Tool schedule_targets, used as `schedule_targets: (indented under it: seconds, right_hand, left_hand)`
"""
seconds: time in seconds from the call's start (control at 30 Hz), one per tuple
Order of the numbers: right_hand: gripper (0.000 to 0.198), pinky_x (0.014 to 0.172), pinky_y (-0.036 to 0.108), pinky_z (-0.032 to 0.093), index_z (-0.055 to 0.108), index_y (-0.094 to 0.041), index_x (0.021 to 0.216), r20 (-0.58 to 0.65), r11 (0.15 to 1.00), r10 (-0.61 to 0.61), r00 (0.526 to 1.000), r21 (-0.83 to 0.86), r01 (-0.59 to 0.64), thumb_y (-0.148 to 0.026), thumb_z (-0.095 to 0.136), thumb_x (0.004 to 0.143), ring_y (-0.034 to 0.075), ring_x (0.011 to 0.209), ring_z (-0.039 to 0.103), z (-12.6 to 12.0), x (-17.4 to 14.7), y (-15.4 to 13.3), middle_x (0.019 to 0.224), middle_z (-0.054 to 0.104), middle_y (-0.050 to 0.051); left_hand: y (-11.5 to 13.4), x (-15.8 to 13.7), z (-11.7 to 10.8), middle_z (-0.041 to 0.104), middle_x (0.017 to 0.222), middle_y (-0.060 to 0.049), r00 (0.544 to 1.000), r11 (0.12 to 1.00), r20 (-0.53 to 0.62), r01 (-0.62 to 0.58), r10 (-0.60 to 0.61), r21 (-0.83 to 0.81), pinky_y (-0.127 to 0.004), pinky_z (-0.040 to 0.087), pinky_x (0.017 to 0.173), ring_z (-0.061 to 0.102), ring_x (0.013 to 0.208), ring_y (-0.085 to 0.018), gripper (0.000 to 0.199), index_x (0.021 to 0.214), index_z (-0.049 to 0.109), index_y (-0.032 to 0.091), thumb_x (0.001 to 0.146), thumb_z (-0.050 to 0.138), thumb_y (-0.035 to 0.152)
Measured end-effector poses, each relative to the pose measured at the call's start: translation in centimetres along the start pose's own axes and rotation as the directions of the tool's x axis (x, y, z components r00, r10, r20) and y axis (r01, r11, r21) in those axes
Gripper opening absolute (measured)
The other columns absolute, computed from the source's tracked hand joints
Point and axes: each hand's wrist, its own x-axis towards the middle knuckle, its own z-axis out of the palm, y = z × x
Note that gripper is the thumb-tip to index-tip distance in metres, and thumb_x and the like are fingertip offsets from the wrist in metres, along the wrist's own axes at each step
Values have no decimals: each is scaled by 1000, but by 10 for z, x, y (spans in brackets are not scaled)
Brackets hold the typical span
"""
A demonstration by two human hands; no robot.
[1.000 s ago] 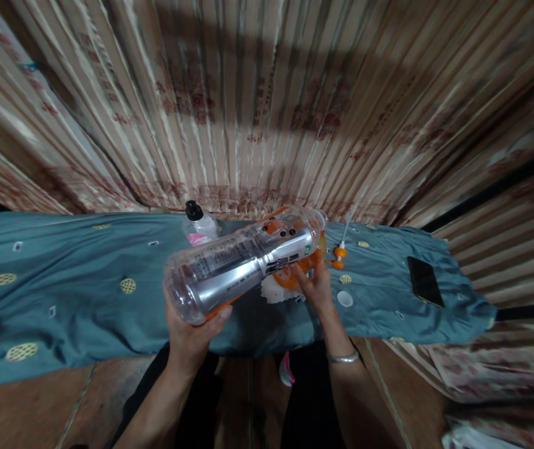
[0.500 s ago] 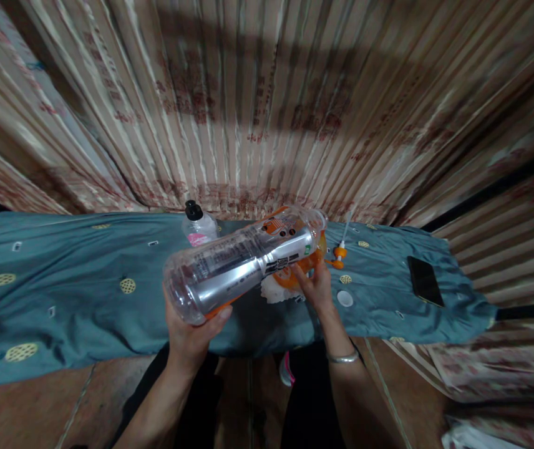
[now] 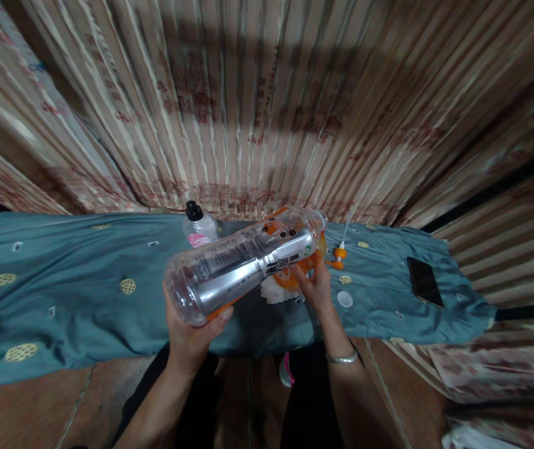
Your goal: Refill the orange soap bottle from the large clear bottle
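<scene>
My left hand (image 3: pixel 191 333) grips the base of a large clear plastic bottle (image 3: pixel 243 260) with a silver and orange label. The bottle is tipped on its side, its neck pointing away to the right. Under that neck my right hand (image 3: pixel 316 288) holds a small orange container (image 3: pixel 290 278), which rests over a white cloth (image 3: pixel 269 292) on the teal fabric (image 3: pixel 84 293). The bottle hides the container's top, so I cannot tell whether anything flows.
A small clear bottle with a black cap (image 3: pixel 198 226) stands behind. A white cap (image 3: pixel 344 299), an orange and white nozzle piece (image 3: pixel 339 252) and a dark phone (image 3: pixel 425 281) lie to the right. Striped curtains (image 3: pixel 267 106) hang close behind the teal-covered surface.
</scene>
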Motion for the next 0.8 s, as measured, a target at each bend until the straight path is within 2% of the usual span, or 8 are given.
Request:
schedule_targets:
  seconds: [0.13,0.43,0.63,0.8]
  right_hand:
    - [71,96,57,80,83,-22,130,4,1000,19,1000,14,-19,-77,98,88,42,111,94,-2,2,5,122,97,19]
    - [77,94,56,79,81,-21,135,-102,1000,0,995,25,3,-84,90,92,42,110,94,12,-8,-11,121,96,20]
    - [76,92,54,79,82,-21,132,-107,1000,-13,994,21,15,-86,89,94,41,109,94,13,-8,-12,119,96,20]
    - [79,90,51,78,83,-21,132,-76,1000,-24,997,-1,24,-89,89,92,40,108,94,8,-5,-7,119,96,18]
  left_hand:
    - [0,0,1,85,137,-17,999,997,-11,31,-32,-68,-58,70,122,85,128,-41,111,139,75,22,51,122,69]
    - [-9,-2,-2,88,136,-14,999,995,-3,-39,39,-91,-49,74,112,87,123,-37,100,141,77,24,61,120,67]
    - [-16,-2,-3,86,141,-14,1000,996,6,-24,25,-90,-47,72,117,85,127,-35,100,142,79,24,63,120,67]
    - [-17,-2,-3,87,142,-16,1000,994,7,-11,11,-106,-51,73,119,87,130,-37,106,148,78,22,63,119,71]
